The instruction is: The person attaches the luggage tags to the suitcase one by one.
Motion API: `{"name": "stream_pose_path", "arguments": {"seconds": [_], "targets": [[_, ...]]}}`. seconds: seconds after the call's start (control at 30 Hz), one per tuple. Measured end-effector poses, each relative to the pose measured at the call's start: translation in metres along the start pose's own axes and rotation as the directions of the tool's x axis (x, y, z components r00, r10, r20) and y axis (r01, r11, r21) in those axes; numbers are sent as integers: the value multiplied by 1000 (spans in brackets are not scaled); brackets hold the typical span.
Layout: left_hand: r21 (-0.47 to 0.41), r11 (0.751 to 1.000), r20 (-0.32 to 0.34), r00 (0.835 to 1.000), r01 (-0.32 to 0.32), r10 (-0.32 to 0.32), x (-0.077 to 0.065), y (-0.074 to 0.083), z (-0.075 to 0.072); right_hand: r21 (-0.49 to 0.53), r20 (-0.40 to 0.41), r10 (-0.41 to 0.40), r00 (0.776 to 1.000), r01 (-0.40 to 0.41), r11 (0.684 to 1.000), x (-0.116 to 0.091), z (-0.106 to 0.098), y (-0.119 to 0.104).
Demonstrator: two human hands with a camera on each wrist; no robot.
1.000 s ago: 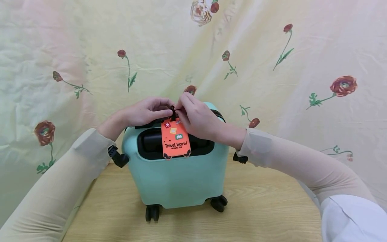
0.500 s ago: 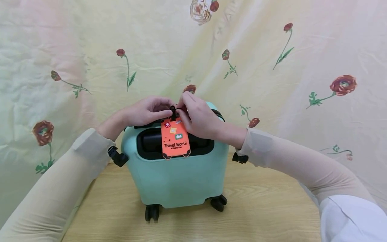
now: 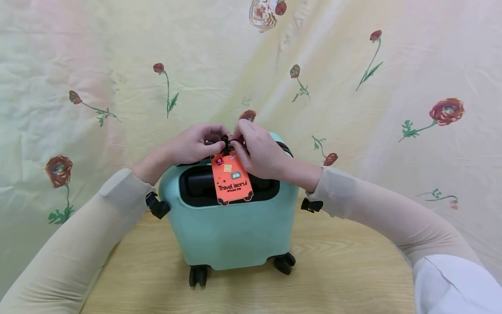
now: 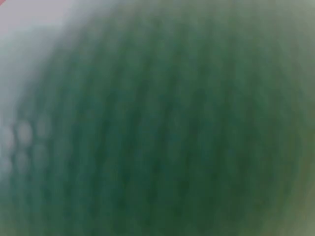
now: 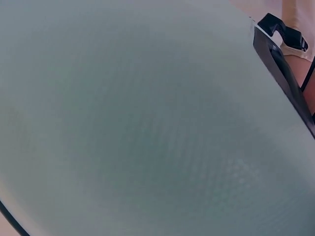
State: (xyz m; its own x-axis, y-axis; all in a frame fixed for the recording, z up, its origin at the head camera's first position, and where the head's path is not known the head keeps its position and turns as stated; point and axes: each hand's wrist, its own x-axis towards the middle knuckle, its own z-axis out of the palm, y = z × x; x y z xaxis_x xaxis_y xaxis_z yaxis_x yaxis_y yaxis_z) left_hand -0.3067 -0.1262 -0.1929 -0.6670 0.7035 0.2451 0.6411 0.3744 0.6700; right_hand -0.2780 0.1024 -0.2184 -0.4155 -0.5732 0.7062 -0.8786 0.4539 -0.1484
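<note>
An orange luggage tag [image 3: 231,179] printed "Travel World" hangs over the black recess on a mint-green suitcase [image 3: 231,237], its lower end slanted to the right. From its top rises a black strap [image 3: 225,145]. My left hand [image 3: 195,143] pinches this strap between thumb and fingers, from the left. Close against it, my right hand [image 3: 262,152] pinches the strap's thin loop with thumb and forefinger. The suitcase handle is partly hidden under both hands. In the left wrist view a blurred green suitcase wall [image 4: 162,128] fills the picture.
The suitcase stands on black wheels [image 3: 198,275] on a wooden table [image 3: 333,270]. A flowered cloth [image 3: 337,87] hangs right behind it. In the right wrist view the pale suitcase side [image 5: 147,123] takes up most of the frame, with a sleeve [image 5: 297,22] beyond it.
The tag's lower end has swung slightly to the right. My left hand has shifted a little to the right, while the right hand keeps its pinch near the strap.
</note>
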Motion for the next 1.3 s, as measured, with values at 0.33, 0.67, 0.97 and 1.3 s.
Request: {"name": "stream_pose_path", "arguments": {"seconds": [0.33, 0.67, 0.97, 1.3], "targets": [[-21, 1000, 22, 1000, 17, -17, -2, -1, -4, 8, -26, -3, 1000, 4, 1000, -3, -2, 1], [-24, 999, 50, 998, 32, -31, -3, 0, -3, -28, -66, -42, 997, 40, 999, -5, -1, 2], [-60, 996, 78, 995, 72, -68, -3, 1, -5, -56, -88, -71, 994, 67, 996, -8, -3, -1], [-71, 994, 92, 993, 78, -71, -2, 1, -4, -58, -107, -95, 990, 89, 994, -8, -2, -1]]}}
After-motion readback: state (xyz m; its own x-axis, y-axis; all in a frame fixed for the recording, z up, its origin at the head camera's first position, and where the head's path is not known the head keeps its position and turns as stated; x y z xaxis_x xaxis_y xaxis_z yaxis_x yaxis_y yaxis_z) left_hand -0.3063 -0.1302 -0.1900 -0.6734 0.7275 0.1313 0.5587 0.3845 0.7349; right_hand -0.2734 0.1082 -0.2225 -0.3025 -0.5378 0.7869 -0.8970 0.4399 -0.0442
